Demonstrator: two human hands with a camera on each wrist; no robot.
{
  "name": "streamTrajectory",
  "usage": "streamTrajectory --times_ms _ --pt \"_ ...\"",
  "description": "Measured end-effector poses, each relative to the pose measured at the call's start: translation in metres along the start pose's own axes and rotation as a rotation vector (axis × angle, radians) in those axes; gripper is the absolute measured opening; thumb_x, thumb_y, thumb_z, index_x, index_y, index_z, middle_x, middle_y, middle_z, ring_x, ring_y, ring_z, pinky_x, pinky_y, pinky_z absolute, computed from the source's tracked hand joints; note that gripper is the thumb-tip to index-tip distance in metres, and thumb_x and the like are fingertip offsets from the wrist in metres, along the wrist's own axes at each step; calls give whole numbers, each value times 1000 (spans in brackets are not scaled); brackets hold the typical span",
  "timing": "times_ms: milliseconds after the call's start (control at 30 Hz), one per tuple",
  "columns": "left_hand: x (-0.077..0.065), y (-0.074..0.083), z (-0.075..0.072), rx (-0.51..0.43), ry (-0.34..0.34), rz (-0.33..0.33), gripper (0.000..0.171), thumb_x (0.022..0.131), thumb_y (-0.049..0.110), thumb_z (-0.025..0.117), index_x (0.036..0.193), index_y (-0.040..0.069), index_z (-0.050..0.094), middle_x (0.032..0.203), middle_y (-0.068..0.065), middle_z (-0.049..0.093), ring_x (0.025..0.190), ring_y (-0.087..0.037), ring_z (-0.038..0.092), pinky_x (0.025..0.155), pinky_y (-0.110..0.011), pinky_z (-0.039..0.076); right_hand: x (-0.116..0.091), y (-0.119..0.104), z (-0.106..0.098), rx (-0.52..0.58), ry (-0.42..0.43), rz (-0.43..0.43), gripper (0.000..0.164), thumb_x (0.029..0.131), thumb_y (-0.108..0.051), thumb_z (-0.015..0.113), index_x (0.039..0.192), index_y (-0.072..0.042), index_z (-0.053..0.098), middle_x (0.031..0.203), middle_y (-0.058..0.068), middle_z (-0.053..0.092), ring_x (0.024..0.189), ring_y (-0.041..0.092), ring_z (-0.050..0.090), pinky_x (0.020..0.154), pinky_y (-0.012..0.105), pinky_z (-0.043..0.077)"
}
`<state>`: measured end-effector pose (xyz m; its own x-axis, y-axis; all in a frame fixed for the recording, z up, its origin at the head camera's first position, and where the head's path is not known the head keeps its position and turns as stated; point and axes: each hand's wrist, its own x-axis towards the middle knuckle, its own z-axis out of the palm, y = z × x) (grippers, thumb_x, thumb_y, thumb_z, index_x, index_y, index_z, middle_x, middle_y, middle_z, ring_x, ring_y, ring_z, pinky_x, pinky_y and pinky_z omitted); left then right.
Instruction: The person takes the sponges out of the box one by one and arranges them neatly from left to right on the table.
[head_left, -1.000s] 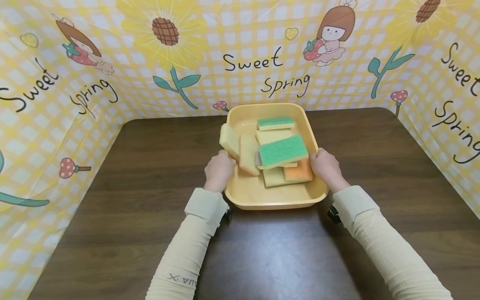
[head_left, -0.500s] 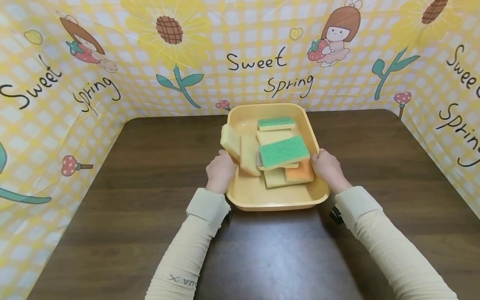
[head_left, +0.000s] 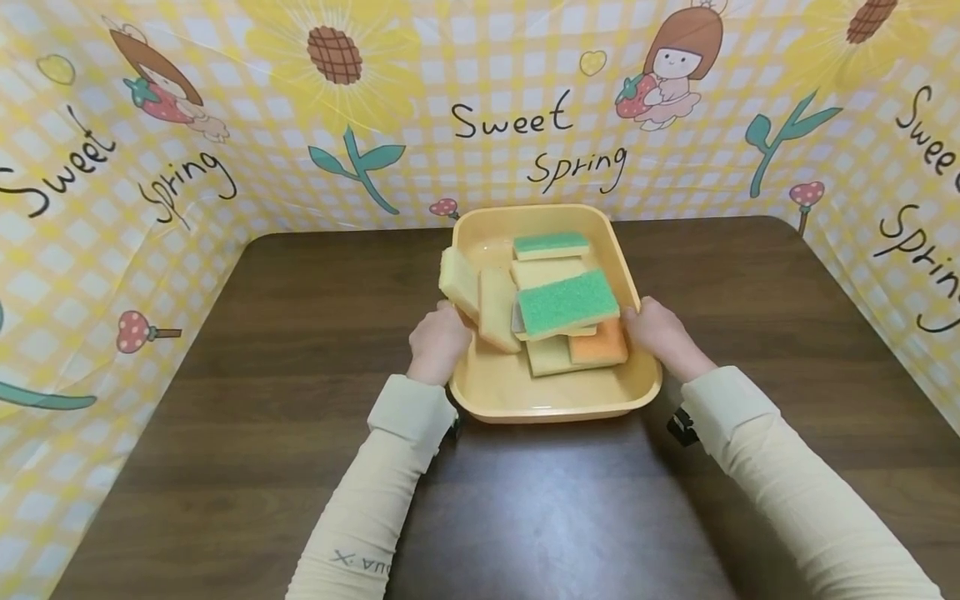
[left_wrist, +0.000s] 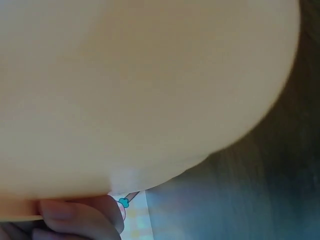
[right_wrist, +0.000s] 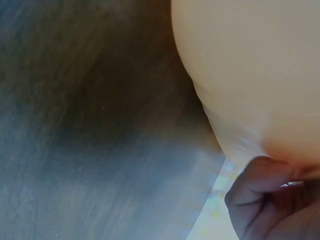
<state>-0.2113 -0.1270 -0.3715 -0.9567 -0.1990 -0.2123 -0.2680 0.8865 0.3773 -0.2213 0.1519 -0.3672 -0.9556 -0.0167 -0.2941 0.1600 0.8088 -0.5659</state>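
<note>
The worktop [head_left: 285, 350] is showing dark brown wood grain, streaks running crosswise, far corners curving round. Its near middle is reflecting light as a pale patch [head_left: 555, 508]. A yellow tray [head_left: 551, 396] is occupying the far middle; whether it is resting on the surface or hanging just above is remaining unclear. Dark shadow [right_wrist: 120, 100] is spreading beside it.

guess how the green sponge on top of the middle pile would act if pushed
The green sponge shows a rough face over a foamy-looking layer, so it's probably light and springy. Its flat block shape makes rolling unlikely. Lying askew over other sponges, it might slide off.
</note>
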Motion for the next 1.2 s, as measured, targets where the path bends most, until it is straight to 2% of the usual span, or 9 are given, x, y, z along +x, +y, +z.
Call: streamTrajectory --times_ms 100,233,333,400,600,700,933,1200 --pt "0 -1 0 -6 -2 -6 31 91 16 46 116 -2 50 108 -22 65 99 -36 65 83 -51 52 0 0 -2 37 53 -16 48 102 -33 24 112 10 43 97 22 51 87 30 55 70 32 46" --pt "0 -3 0 -3 6 -7 32 90 17 46 116 -2 50 108 -22 65 99 -36 65 83 -51 52 -1 -8 -7 121 209 -95 47 102 -30 28 120 10 43 110 27 50 101 36 50 87 44 43" --pt "0 -4 -1 -5 6 -2 33 90 16 46 117 -2 50 108 -22 65 99 -37 65 83 -51 52 -1 -15 -14 158 246 -176 46 103 -25 28 131 9 41 127 30 48 114 41 49 98 52 39" --pt "-1 -4 -2 -16 -1 1 33 90 16 46 117 -3 50 108 -23 65 99 -36 64 82 -51 52 -1 -20 -19 190 198 -202 46 103 -24 27 136 6 39 132 29 47 117 41 49 99 52 40" --pt "-1 -6 -3 -34 -6 10 31 89 16 45 114 -2 50 105 -22 65 96 -36 64 81 -50 52 1 -34 -27 279 -116 -187 53 102 -25 32 150 -3 23 139 28 41 119 37 49 100 49 44" --pt "-1 -5 -3 -29 -4 11 31 89 16 47 113 -3 50 104 -22 65 95 -36 65 80 -50 52 1 -38 -27 273 -201 -172 55 101 -24 34 151 -3 20 142 30 39 120 36 51 102 49 44" --pt "-2 -2 -3 -11 -11 13 30 89 16 48 113 -3 49 103 -22 65 94 -35 65 80 -50 52 5 -39 -27 259 -249 -170 61 99 -20 41 152 -3 15 141 32 40 113 33 57 90 39 52" --pt "-1 -4 -2 5 4 11 29 90 17 47 111 -2 49 102 -22 66 94 -35 66 80 -50 52 7 -43 -30 256 -237 -171 55 94 -15 49 144 -2 29 121 24 48 93 19 59 78 31 53"
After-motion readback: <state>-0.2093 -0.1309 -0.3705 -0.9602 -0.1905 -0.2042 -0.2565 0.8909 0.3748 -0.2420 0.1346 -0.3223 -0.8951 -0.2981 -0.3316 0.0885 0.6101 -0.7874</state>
